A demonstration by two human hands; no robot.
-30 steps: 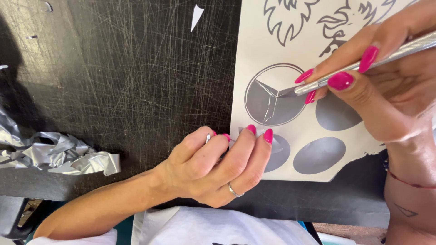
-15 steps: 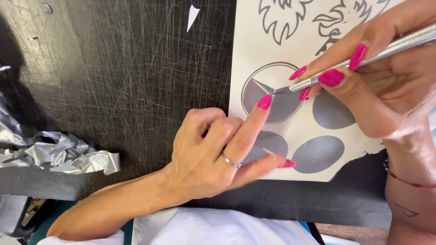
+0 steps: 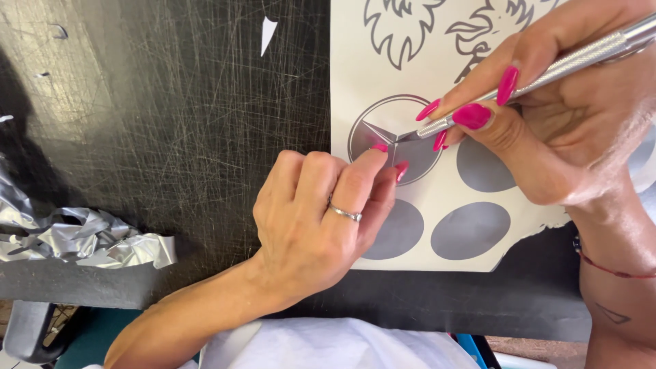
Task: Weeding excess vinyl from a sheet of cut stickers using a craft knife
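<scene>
The biggest risk is the silver craft knife (image 3: 547, 68), pinched pen-style in the right hand (image 3: 567, 130) at upper right, slipping into the curled left hand (image 3: 321, 219), whose fingertips (image 3: 379, 149) press just beside the tip. A lesser risk is tearing the film. The white vinyl sheet (image 3: 437, 198), right of centre on the scratched black mat (image 3: 171, 116), carries grey ovals and a grey round emblem (image 3: 389, 137).

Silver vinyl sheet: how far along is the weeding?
Done: crumpled silver waste vinyl lies at the left of the scratched black cutting mat. In hand: the right hand works a silver craft knife at the round star emblem, the left hand pinching there. Left: the grey ovals and outline drawings look untouched.
</scene>
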